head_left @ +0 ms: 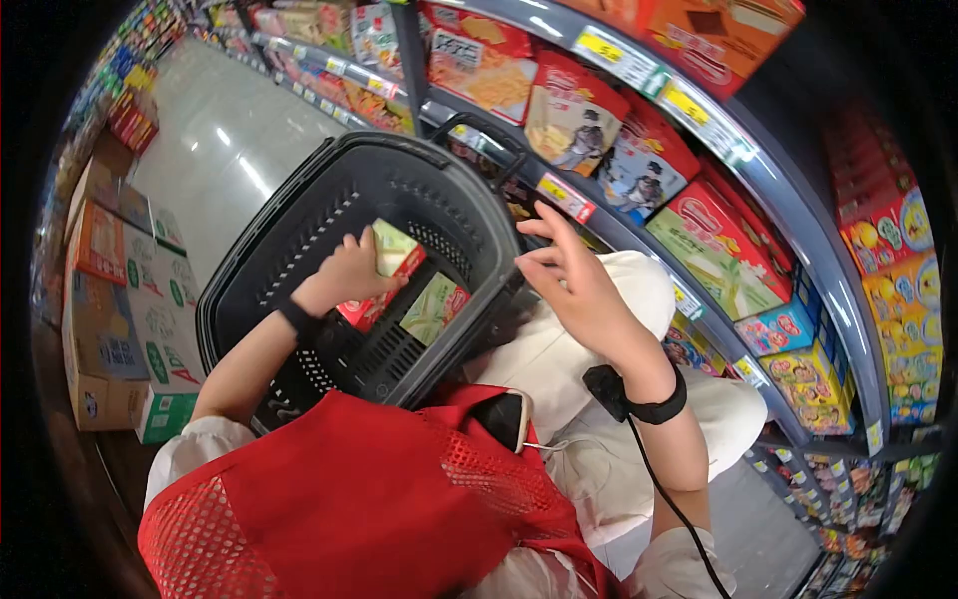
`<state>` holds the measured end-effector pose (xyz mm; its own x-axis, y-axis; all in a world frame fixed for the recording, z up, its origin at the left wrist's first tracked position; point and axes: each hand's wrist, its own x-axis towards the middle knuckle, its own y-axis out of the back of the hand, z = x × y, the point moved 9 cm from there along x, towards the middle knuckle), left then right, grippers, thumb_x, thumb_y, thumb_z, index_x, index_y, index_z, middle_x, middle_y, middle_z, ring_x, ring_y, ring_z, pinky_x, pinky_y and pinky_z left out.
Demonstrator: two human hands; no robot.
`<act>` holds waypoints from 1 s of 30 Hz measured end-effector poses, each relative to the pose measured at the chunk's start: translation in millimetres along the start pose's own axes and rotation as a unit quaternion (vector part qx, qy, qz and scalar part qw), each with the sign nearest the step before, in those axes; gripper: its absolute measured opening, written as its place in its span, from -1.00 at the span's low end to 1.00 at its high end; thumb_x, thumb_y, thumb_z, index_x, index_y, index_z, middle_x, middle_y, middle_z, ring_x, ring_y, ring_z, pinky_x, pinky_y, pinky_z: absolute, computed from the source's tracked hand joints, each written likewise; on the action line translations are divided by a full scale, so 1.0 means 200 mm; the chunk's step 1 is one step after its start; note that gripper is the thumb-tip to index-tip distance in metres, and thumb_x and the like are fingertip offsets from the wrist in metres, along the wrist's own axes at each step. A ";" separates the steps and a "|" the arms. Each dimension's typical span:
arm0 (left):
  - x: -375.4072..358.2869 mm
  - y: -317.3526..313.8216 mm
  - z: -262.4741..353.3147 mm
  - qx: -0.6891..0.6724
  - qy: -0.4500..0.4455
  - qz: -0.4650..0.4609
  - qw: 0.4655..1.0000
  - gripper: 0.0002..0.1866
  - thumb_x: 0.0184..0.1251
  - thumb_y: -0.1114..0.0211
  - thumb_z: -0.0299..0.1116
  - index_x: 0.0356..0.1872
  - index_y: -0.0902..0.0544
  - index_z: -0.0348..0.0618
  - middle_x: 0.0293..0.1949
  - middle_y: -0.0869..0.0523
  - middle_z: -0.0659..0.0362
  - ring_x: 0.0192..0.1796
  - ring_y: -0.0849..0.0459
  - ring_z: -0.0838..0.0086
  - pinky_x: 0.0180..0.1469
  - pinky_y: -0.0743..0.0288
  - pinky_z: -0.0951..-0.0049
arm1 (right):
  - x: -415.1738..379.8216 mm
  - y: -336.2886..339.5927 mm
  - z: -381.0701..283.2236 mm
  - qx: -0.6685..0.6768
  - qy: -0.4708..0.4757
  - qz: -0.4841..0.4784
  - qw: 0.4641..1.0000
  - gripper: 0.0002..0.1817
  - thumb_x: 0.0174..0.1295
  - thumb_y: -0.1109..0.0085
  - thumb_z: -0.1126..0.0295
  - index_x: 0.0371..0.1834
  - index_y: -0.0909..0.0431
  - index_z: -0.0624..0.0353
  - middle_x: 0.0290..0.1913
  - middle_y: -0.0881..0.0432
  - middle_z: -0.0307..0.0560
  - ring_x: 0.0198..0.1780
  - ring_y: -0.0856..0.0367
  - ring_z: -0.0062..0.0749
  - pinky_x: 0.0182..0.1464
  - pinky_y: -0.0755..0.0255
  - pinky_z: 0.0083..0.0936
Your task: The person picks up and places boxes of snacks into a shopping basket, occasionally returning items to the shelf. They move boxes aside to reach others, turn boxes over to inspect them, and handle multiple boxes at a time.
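Note:
My left hand (351, 270), a dark band at its wrist, reaches down inside a black shopping basket (225, 290). Its fingers are closed around a green-and-red snack box (397, 252). Just beyond that box, a green snack packet (435, 307) lies on the basket floor, and a red package (365, 313) shows partly from under my hand. My right hand (567, 278) is raised beside the basket rim, near the shelf edge, with fingers apart and nothing in them. A black strap with a small device and a cable (659, 469) is on that wrist.
Shelves of snack bags (574, 110) and boxes (718, 245), with price tags along the shelf edge (689, 100), curve along the right. Cardboard cartons (105, 339) stand at left beside the aisle floor (215, 120). My knees in white trousers (559, 389) are close to the basket.

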<state>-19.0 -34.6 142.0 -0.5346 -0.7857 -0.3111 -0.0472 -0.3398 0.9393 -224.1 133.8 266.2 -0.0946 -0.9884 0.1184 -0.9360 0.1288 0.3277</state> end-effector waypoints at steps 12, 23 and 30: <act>0.22 -1.01 0.10 0.007 0.057 0.000 0.998 0.24 -0.28 -0.52 0.25 0.38 -0.09 -0.28 0.08 -0.41 -0.04 0.16 -0.45 0.10 0.05 -0.47 0.01 | -0.07 0.05 0.04 -0.078 -0.050 0.008 0.996 -0.29 0.25 -0.17 0.48 0.42 -0.03 0.25 0.23 -0.37 0.08 -0.01 -0.56 -0.30 0.07 -0.45 -0.42; 0.35 -0.56 0.05 -0.239 -0.084 0.219 0.942 -0.30 0.09 -0.42 -0.16 0.20 -0.35 -0.30 0.07 -0.45 -0.13 0.13 -0.43 -0.03 0.17 -0.34 0.13 | -0.03 0.66 -1.10 -0.465 0.391 0.414 0.678 -0.64 0.13 -0.22 0.44 0.03 -0.52 0.23 0.16 -0.45 0.06 0.21 -0.41 -0.16 0.23 -0.26 -0.31; 0.05 0.33 0.52 -0.360 -0.269 0.339 0.826 -0.51 0.16 -0.30 -0.48 0.13 -0.39 -0.26 0.05 -0.46 -0.06 0.15 -0.41 0.06 0.23 -0.25 0.22 | 0.43 1.04 -1.11 -0.591 0.204 0.322 0.711 -0.49 0.04 -0.37 0.24 0.06 -0.52 0.21 0.15 -0.47 0.02 0.18 -0.43 -0.10 0.13 -0.41 -0.29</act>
<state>-115.5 -10.2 216.5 -0.5383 -0.6443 0.5433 0.8285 -0.2865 0.4812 -352.6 93.5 552.5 -0.0414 -0.6198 0.7837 0.2184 0.7598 0.6124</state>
